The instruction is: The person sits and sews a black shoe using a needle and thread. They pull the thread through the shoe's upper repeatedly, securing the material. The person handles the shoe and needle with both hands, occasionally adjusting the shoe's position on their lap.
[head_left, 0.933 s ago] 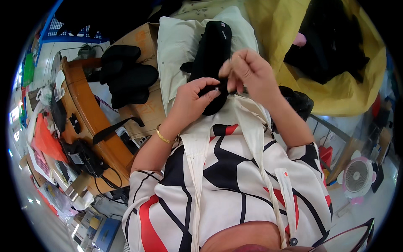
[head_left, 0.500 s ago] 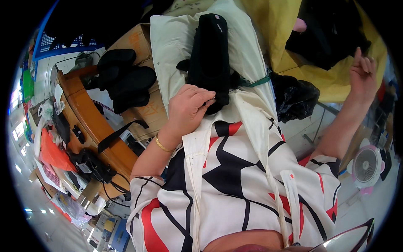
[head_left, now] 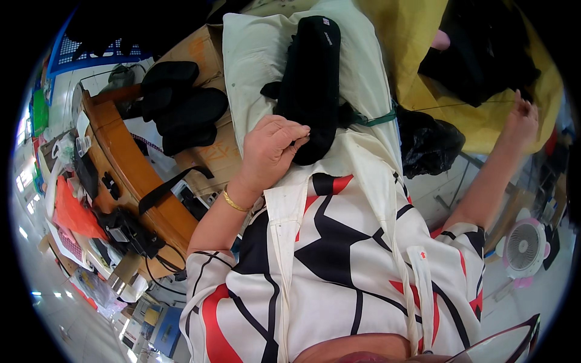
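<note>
A black cloth shoe (head_left: 311,78), with a small pale label at its far end, lies lengthwise on a cream cloth-covered pad (head_left: 251,60) in front of me. My left hand (head_left: 275,142) is closed in a pinch at the shoe's near end, on its left edge. What lies right between the fingertips is too small to make out. Out at the far right, my right hand (head_left: 523,118) is raised with its fingers drawn together. A thin dark thread (head_left: 472,104) runs taut toward it across the yellow cloth. A green strap (head_left: 378,117) crosses the pad's right side.
Several black shoes (head_left: 190,112) are stacked on a cardboard box (head_left: 212,157) to the left, beside a cluttered wooden table (head_left: 130,157). On the right are a black plastic bag (head_left: 430,142), a yellow cloth (head_left: 399,48) with black pieces on it, and a white fan (head_left: 525,245).
My right hand has come down slightly and its fingers have drawn closer together. The thread now shows stretched toward it. My left hand stays pinched at the shoe's near end.
</note>
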The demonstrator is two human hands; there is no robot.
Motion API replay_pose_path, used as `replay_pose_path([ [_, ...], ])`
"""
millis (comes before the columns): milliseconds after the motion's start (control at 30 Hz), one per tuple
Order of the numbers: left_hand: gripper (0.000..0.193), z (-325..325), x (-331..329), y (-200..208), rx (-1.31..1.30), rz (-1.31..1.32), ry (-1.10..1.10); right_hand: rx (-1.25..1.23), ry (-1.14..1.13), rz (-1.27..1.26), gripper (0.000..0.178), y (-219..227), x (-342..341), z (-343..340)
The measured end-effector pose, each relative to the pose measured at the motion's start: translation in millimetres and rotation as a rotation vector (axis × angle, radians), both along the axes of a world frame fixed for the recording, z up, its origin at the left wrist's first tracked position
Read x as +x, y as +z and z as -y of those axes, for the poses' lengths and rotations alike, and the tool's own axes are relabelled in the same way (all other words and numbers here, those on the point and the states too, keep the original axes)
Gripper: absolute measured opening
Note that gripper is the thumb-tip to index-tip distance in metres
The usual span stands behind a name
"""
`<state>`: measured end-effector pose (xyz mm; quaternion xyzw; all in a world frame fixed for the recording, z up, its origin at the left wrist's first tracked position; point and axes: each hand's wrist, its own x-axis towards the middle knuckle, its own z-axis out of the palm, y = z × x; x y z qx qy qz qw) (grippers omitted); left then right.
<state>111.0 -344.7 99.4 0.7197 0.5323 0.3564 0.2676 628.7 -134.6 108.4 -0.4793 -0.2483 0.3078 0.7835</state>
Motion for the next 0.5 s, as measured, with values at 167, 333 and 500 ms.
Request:
replay_pose_path([
  [167,0.028,8.7,2.5,-8.4,0.09,-0.069,0.031,-0.236,0.695,0.14,0.016,-36.9,-141.0,36.8],
  [333,0.03,13.7,1.3,-18.2,0.264,-0.162,0.028,-0.405,1.386,0.648,0.017,-4.0,-278.3,118.4],
  [500,0.029,17.5,-0.3,-18.5,0.364,-0.217,0.036,-0.256,1.496,1.049,0.015,2.9,-304.8,130.3],
])
